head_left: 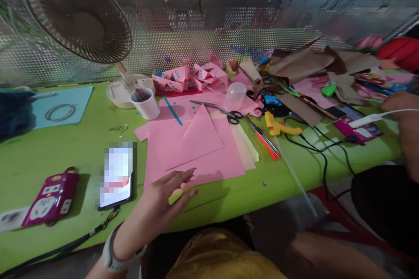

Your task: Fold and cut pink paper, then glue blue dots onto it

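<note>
Left hand [166,192] open, thumb and fingers apart, palm turned down over the near edge of the large pink paper [232,161]; whether a yellow-green sliver [178,192] between thumb and fingers is gripped cannot be told. Right hand not securely identified: a blurred limb [327,250] at lower right shows no readable grasp. Folded pink sheet [196,139] on top of the large pink paper, directly beyond the left hand and slightly to its right, apart from the fingertips; the left hand is clearly the nearer. Its long lower edge runs obliquely, from near left to far right, and a pointed flap is directed away from the person. Scissors [234,117] lie beyond and to the right, handles rightward; an orange craft knife [269,143] and a yellow glue gun [276,126] lie farther right on the green table [85,139]. Inscriptions: handwritten dark marks on the table, left of the papers, not securely legible; a white label on the purple socket block [54,194], too blurred to read; phone [117,174] display obscured by pixelation. No brand name is legible.
</note>
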Available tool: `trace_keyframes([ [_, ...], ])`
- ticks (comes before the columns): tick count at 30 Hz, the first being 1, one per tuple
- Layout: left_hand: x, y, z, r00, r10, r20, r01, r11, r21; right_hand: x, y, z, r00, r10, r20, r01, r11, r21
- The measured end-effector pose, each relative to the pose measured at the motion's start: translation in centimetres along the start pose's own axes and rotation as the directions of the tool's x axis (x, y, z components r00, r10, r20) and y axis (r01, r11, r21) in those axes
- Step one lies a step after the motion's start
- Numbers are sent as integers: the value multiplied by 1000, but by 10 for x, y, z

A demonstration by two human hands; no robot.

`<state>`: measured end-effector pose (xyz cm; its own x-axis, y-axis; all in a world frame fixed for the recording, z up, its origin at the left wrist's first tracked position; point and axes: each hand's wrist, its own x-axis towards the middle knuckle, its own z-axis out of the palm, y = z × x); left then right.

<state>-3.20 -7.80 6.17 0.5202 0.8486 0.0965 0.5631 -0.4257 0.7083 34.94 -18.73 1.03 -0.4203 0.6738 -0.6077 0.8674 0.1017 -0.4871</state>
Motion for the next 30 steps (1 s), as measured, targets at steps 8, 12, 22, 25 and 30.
trace_keyframes([
  [8, 19, -17, -9, 982, 26, -186, 41, 936, 350, 60, -66, -115, 917, -278, -285, 270, 960, -68],
  [12, 29, -26, -17, 958, 11, -286, 133, 867, 479, 125, -92, -154, 770, -408, -491, 255, 902, -349],
  [22, 45, -72, 8, 985, -142, -98, 172, 829, 533, 190, -52, -199, 760, -155, -631, -197, 870, -451],
  [25, 48, -73, 8, 982, -157, -107, 189, 861, 473, 199, -43, -199, 745, -131, -654, -221, 877, -427],
  [30, 49, -75, 0, 980, -151, -126, 190, 894, 405, 198, -41, -196, 752, -147, -642, -184, 889, -420],
])
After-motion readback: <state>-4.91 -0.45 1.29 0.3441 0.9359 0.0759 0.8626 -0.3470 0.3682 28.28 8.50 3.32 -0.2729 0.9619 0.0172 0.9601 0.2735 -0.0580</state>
